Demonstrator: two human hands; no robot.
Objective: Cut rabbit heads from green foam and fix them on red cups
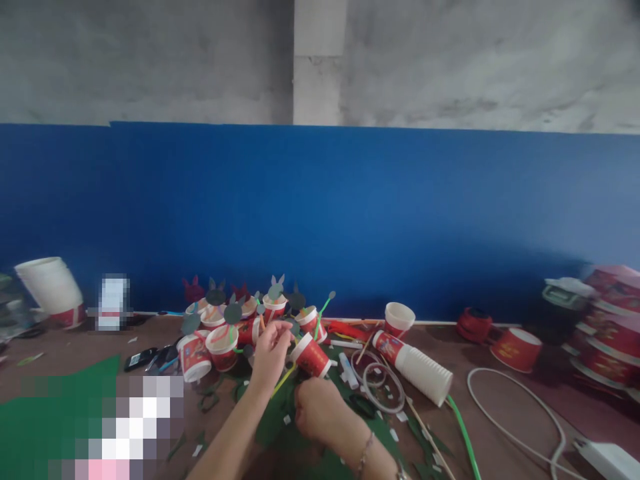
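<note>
My left hand [273, 350] is raised with thumb and fingertips pinched together beside a small grey paper disc [293, 327]. What lies in the pinch is too small to make out. Just right of it is a tilted red paper cup [313, 357], its white rim facing left and a white bit sticking out of its base. Below this cup my right hand [320, 408] is curled closed, its fingertips hidden from view. A yellow strip [284, 381] slants between the hands. Behind them, red cups [223, 350] with paper animal heads [276, 288] stand or lie in a cluster.
A long stack of paper cups [423, 373] lies to the right, near a coiled clear tube [384, 388] and a glue stick [349, 371]. Green paper [65, 393] and scraps cover parts of the brown table. A white cable [520, 380] curves at right. A blue wall [320, 213] rises behind.
</note>
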